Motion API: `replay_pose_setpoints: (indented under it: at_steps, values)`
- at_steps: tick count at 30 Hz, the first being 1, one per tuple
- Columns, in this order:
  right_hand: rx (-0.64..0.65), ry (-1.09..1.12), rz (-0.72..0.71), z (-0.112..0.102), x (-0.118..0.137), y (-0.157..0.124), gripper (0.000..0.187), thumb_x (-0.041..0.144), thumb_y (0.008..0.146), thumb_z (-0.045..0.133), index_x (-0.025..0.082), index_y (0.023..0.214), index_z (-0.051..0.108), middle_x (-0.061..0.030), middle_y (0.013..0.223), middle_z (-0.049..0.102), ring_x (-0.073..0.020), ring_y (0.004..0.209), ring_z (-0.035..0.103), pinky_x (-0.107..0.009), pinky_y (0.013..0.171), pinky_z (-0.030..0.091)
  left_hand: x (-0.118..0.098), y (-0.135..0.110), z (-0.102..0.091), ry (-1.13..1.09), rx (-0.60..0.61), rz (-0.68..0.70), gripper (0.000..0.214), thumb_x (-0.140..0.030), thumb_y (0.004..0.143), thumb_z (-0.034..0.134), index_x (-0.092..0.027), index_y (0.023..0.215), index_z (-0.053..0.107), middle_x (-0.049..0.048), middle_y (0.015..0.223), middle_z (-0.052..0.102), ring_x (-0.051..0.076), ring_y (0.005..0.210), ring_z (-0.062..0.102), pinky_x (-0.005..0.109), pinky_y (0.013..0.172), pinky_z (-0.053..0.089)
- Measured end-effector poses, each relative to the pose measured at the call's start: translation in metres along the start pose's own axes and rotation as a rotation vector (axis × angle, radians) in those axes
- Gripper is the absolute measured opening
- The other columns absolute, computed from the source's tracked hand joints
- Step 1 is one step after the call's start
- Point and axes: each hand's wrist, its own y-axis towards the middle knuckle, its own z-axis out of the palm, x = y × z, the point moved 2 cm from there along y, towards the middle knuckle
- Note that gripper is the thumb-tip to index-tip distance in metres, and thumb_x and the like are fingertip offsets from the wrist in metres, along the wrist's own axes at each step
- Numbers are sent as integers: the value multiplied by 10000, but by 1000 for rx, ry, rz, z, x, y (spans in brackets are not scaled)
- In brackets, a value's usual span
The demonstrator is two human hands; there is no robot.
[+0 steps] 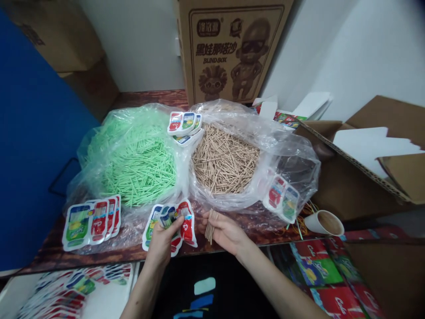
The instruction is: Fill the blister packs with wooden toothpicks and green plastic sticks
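At the table's front edge my left hand [162, 241] is closed on small plastic packets [188, 223] with red Cola and green drink prints, thumb on top. They fan out under and beside my fingers; how many I hold is unclear. Just to the right, my right hand [229, 234] pinches a small bundle of thin brown sticks [210, 229]. Beyond it lies an open clear bag full of loose brown sticks [226, 161]. Left of that bag, another clear bag holds bright green sticks [141, 170].
Printed packets [91, 221] lie at the left, more packets [184, 124] between the bags, and another packet pair [282, 198] at the right. A paper cup [324, 222] lies tilted beside an open carton [345, 177]. A tall cardboard box [232, 53] stands behind.
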Motion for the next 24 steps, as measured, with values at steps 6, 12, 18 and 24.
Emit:
replay_pose_setpoints:
  at_steps: [6, 12, 18, 24]
  values:
    - [-157, -652, -469, 13, -6, -7, 148, 322, 907, 519, 208, 895, 613, -51, 945, 684, -200, 944, 622, -355, 913, 448, 1, -1, -12, -21, -43, -9, 298, -241, 558, 865, -138, 804, 731, 25, 742, 760, 165, 631, 701, 253, 649, 563]
    - [-164, -884, -572, 3, -20, -5, 175, 281, 935, 464, 206, 916, 622, -64, 947, 690, -210, 946, 637, -355, 886, 467, 2, -5, -13, -47, -57, -12, 329, -251, 526, 876, -128, 792, 726, 31, 728, 756, 177, 619, 698, 273, 647, 564]
    - [-114, -825, -571, 6, -15, -9, 179, 271, 938, 461, 227, 929, 634, -68, 1028, 703, -217, 1056, 635, -382, 957, 456, 6, 0, -10, -37, -54, -35, 315, -249, 536, 872, -140, 792, 725, 24, 742, 760, 175, 640, 702, 263, 660, 559]
    - [-88, -807, -482, 1, -19, -4, 177, 305, 939, 479, 231, 910, 638, -64, 1070, 712, -224, 1094, 632, -398, 975, 457, 5, 6, -15, -55, -47, -37, 298, -246, 561, 860, -138, 801, 721, 24, 739, 758, 176, 631, 699, 258, 635, 552]
